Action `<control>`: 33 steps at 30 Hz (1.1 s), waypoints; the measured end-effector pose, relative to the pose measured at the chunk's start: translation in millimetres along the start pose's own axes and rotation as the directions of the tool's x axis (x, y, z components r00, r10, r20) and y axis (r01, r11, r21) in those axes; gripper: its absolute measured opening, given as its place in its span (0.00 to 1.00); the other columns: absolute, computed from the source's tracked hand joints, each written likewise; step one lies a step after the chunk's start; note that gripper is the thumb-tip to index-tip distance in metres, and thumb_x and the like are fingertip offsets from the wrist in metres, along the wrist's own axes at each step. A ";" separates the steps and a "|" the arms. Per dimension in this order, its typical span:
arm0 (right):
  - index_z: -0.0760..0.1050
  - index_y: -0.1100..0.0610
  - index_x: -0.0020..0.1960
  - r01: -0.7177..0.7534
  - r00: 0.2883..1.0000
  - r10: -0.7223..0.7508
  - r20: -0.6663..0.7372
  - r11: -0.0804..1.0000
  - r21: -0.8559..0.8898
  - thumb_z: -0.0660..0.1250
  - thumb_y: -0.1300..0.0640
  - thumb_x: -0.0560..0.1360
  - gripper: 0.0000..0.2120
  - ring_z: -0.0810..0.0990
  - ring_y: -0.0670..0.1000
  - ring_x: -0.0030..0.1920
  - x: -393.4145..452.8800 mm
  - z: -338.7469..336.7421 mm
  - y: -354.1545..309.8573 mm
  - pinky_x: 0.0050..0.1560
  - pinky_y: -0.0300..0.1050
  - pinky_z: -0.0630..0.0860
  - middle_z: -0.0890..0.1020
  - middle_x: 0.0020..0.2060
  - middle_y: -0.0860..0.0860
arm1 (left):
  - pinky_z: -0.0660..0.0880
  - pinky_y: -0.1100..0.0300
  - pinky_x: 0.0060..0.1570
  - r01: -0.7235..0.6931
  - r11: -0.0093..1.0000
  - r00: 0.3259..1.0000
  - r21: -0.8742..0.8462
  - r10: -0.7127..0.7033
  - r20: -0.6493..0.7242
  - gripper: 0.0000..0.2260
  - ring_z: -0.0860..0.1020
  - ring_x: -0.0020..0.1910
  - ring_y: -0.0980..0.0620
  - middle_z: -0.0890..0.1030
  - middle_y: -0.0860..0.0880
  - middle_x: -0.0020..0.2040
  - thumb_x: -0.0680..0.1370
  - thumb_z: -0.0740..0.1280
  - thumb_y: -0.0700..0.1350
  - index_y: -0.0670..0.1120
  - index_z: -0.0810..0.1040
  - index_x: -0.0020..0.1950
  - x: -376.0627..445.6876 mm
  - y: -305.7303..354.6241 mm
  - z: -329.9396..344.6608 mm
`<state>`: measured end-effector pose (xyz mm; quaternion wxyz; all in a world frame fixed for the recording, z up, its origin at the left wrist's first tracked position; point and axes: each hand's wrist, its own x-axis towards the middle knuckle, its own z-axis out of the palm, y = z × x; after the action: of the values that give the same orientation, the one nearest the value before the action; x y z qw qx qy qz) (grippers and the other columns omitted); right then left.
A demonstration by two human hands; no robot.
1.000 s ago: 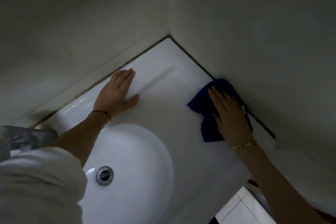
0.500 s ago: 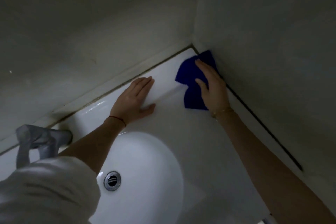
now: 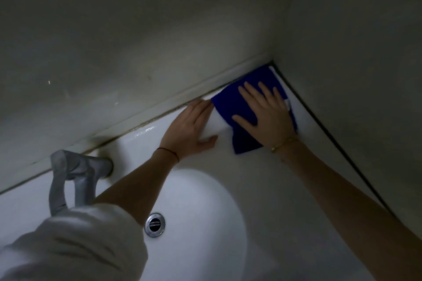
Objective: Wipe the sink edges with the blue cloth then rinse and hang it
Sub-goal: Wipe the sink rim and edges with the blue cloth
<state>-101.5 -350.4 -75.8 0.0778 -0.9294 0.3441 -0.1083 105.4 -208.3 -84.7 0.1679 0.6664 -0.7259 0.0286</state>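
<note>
Up in the far right corner of the white sink (image 3: 262, 178), the blue cloth (image 3: 249, 107) lies flat on the rim, its far end tucked where the two walls meet. Right hand (image 3: 265, 112) is spread on top of it, fingers straight and fanned, palm pressing the cloth down, so the grip is released, nothing curled around the fabric. A gold bracelet (image 3: 283, 143) circles that wrist. Left hand (image 3: 191, 130) rests flat on the bare rim just left of the cloth, fingers straight and together, thumb out to the side, holding nothing; a thin red string (image 3: 169, 153) rings its wrist. Nearer, the basin dips down to a chrome drain (image 3: 155, 224). At the left, a grey faucet (image 3: 73, 180) stands on the rim by the back wall.
</note>
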 end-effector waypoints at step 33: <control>0.57 0.59 0.76 -0.196 0.981 0.196 -0.010 0.979 -0.063 0.68 0.58 0.75 0.34 0.65 0.59 0.71 -80.4 -20.0 29.6 0.72 0.54 0.59 0.62 0.75 0.55 | 0.65 0.51 0.72 -0.004 1.000 0.999 0.012 0.005 -0.038 0.34 0.70 0.70 0.37 0.73 0.37 0.70 0.75 0.70 0.56 0.35 0.69 0.73 -2.3 -2.4 0.1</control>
<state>-184.5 -321.3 -74.9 0.0578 -0.8927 0.4375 -0.0910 107.9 -206.4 -85.8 0.1778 0.6650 -0.7239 0.0461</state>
